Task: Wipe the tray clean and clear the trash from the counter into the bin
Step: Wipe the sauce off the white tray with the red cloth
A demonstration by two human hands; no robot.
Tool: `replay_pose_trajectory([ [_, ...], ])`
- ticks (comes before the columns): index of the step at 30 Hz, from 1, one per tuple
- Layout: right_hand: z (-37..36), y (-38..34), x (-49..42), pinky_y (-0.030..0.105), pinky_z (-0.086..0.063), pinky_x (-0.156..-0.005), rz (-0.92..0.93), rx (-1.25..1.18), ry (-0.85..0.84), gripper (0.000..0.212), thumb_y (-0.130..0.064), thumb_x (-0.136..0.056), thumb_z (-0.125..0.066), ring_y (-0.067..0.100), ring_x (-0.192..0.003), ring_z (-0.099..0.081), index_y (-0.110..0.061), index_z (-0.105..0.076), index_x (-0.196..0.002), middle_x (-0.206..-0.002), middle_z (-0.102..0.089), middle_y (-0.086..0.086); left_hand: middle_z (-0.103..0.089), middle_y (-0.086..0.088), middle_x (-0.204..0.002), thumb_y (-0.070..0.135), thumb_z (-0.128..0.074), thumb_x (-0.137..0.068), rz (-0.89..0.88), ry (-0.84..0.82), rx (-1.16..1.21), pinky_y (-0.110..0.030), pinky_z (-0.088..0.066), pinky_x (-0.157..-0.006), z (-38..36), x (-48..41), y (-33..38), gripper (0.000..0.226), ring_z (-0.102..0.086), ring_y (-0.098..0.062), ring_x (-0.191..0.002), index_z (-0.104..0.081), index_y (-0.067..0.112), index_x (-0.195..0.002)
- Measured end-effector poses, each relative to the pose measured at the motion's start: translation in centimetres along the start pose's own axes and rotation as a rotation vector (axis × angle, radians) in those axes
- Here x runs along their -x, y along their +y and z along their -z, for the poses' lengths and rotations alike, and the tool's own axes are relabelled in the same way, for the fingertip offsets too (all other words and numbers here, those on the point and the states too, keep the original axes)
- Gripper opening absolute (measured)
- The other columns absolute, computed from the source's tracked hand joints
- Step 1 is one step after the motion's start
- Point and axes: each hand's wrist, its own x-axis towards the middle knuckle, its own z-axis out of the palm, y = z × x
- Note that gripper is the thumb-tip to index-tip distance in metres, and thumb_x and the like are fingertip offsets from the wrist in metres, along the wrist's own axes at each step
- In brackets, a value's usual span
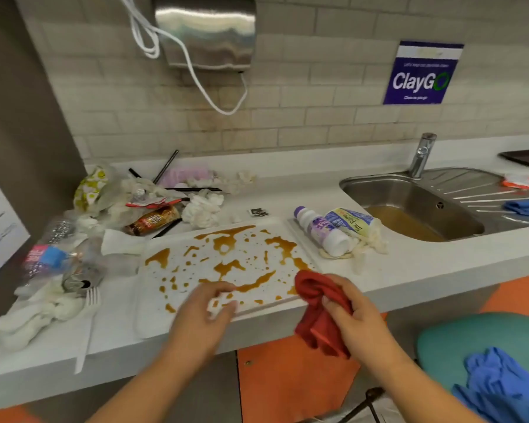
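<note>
A white tray (177, 271) splashed with brown sauce lies on the white counter (409, 264) in front of me. My left hand (200, 312) pinches the tray's near edge, with something small and white under its fingers. My right hand (353, 315) grips a bunched red cloth (316, 303) at the tray's near right corner, part of it hanging below the counter edge. Trash is heaped to the left: crumpled tissues (200, 210), a brown wrapper (153, 221), a crushed plastic bottle (48, 257), a can (80, 280) and a white plastic fork (87, 325). No bin is in view.
A small white bottle (324, 232) lies on wrappers and tissue right of the tray. Beyond it a steel sink (409, 193) holds brown water, with a tap (422, 154) behind. Blue gloves (501, 389) rest on a teal stool at lower right. A towel dispenser (208, 32) hangs on the wall.
</note>
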Motion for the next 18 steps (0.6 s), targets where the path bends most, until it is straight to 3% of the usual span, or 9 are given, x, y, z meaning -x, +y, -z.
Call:
replay_pose_trajectory([
  [2, 0.9, -0.7, -1.3, 0.022, -0.055, -0.07, -0.003, 0.067, 0.098, 0.033, -0.013, -0.094, -0.055, 0.008, -0.082, -0.067, -0.046, -0.058, -0.1, -0.097, -0.068, -0.011, -0.051, 0.013, -0.124, 0.027, -0.06, -0.088, -0.054, 0.135, -0.186, -0.026, -0.041, -0.096, 2.1, -0.5, -4.2, 0.028, -0.048, -0.012, -0.118, -0.057, 0.03, -0.116],
  [6, 1.4, -1.0, -3.3, 0.022, -0.046, -0.064, -0.066, 0.193, 0.158, 0.015, -0.027, -0.095, -0.053, 0.008, -0.081, -0.06, -0.035, -0.055, -0.107, -0.095, -0.062, -0.011, -0.03, 0.001, -0.15, 0.046, -0.056, -0.087, 0.042, 0.08, -0.338, -0.035, -0.034, -0.109, 4.2, -1.2, -9.8, 0.064, -0.03, -0.017, -0.138, -0.034, 0.021, -0.142],
  [8, 1.2, -0.8, -4.1, 0.022, -0.046, -0.063, -0.1, 0.278, 0.157, 0.019, -0.028, -0.095, -0.053, 0.008, -0.08, -0.059, -0.034, -0.054, -0.113, -0.095, -0.061, -0.008, -0.015, 0.002, -0.157, 0.059, -0.054, -0.082, 0.03, 0.042, -0.38, -0.036, -0.024, -0.116, 4.6, -1.8, -10.5, 0.084, -0.014, -0.015, -0.144, -0.02, 0.019, -0.148],
  [11, 0.9, -1.0, -6.0, 0.029, -0.048, -0.074, -0.039, 0.458, 0.204, 0.029, -0.024, -0.094, -0.054, 0.012, -0.083, -0.057, -0.036, -0.055, -0.121, -0.102, -0.06, -0.005, 0.001, 0.005, -0.159, 0.072, -0.056, -0.071, 0.071, 0.027, -0.397, -0.034, -0.013, -0.119, 5.3, -3.0, -10.8, 0.107, 0.001, -0.012, -0.146, -0.007, 0.02, -0.151],
  [14, 0.7, -1.2, -8.7, 0.03, -0.045, -0.079, 0.074, 0.785, 0.242, 0.036, -0.024, -0.094, -0.051, 0.019, -0.094, -0.052, -0.035, -0.052, -0.129, -0.117, -0.053, 0.002, 0.006, 0.006, -0.159, 0.086, -0.048, -0.057, 0.186, -0.02, -0.389, -0.037, -0.015, -0.119, 5.9, -3.3, -12.1, 0.124, 0.0, -0.013, -0.146, -0.002, 0.02, -0.151],
  [18, 0.1, -0.1, -11.6, 0.033, -0.055, -0.077, 0.121, 1.194, 0.159, 0.04, -0.026, -0.094, -0.05, 0.024, -0.096, -0.057, -0.037, -0.046, -0.133, -0.12, -0.045, 0.002, 0.006, 0.008, -0.158, 0.09, -0.043, -0.052, 0.192, -0.017, -0.406, -0.037, -0.019, -0.118, 5.7, -3.1, -12.6, 0.127, -0.008, -0.013, -0.146, -0.003, 0.021, -0.151],
])
